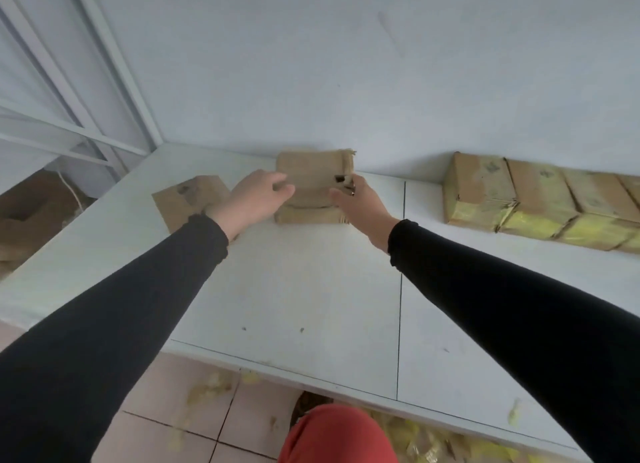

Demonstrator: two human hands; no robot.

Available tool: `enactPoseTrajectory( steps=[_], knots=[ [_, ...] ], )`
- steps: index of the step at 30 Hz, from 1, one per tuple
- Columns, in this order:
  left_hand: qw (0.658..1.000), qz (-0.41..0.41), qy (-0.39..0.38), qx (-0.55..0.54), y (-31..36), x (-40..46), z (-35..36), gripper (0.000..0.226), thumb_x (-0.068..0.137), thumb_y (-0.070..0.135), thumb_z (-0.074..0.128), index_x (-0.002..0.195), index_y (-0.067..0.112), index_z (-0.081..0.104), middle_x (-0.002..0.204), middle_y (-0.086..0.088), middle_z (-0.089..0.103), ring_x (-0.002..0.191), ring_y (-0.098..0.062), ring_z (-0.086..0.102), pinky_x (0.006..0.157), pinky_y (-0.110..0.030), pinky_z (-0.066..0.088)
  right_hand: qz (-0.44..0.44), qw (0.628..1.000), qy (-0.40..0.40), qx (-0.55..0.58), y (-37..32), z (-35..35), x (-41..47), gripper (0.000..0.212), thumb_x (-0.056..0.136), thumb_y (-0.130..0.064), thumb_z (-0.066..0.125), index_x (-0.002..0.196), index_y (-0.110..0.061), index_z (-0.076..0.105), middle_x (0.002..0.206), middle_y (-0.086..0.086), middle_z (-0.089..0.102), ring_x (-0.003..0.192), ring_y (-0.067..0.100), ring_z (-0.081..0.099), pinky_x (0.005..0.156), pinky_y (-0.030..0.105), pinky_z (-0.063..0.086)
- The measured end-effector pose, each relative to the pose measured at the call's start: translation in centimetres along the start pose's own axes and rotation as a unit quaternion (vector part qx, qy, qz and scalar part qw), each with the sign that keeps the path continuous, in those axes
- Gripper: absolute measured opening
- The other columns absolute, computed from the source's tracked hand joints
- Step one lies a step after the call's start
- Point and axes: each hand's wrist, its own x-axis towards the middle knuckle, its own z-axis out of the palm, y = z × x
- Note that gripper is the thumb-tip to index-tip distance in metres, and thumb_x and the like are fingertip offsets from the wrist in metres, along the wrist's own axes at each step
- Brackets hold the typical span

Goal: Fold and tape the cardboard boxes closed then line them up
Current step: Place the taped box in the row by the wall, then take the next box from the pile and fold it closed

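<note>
Right, you've got both hands on the flat cardboard box (pixel 313 172) at the back of the white surface (pixel 294 289), close to the wall. Left hand (pixel 258 196) has its thumb and fingers curled onto the box's left edge, and the right hand (pixel 356 194) pinches the right edge; something small and dark sits at those fingertips, can't tell what. The box you're lifting sits on top of a short stack (pixel 310 215) of more flat blanks, w/ another flattened blank (pixel 192 199) lying just left of your wrist.

Risk-wise: that top right corner is frayed and ragged, so a hard pull there could tear the flap, imo. Grip is only at the edges, and thin corrugated board flexes, so it could buckle or slip out as you pop it open. Dragging it could also shove the stack underneath toward the wall.

Materials: dull brown cardboard, matte, soft creases, worn edges. Over on the right, the row of finished boxes (pixel 540 203) sits against the wall, touching side to side, wrapped w/ glossy yellowish tape that looks crinkled at the ends. Surface is smooth painted white w/ thin seam lines and a few specks. Yellow tape scraps litter the tiled floor (pixel 180 421) below.
</note>
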Motion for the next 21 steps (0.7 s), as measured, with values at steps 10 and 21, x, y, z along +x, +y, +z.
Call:
enactPoseTrajectory(
  steps=[10, 21],
  knots=[
    [0.973, 0.159, -0.147, -0.084, 17.7, -18.9, 13.8, 0.048, 0.101, 0.047, 0.059, 0.144, 0.025, 0.060, 0.114, 0.007, 0.061, 0.104, -0.009, 0.060, 0.095, -0.031, 0.049, 0.054, 0.990, 0.127, 0.005, 9.2, -17.0, -15.5, 0.043, 0.102, -0.026, 0.061, 0.143, -0.018, 0.052, 0.133, 0.001, 0.058, 0.108, 0.014, 0.055, 0.083, 0.024, 0.041],
    [0.950, 0.191, -0.115, -0.218, 23.9, -21.8, 17.4, 0.027, 0.101, 0.035, 0.062, 0.127, 0.032, 0.070, 0.111, 0.015, 0.068, 0.100, -0.002, 0.063, 0.091, -0.023, 0.053, 0.069, 0.979, 0.129, 0.139, 11.7, -23.5, -22.2, 0.055, 0.107, -0.025, 0.052, 0.160, -0.026, 0.035, 0.164, -0.007, 0.034, 0.150, 0.012, 0.034, 0.124, 0.039, 0.031]
  ],
)
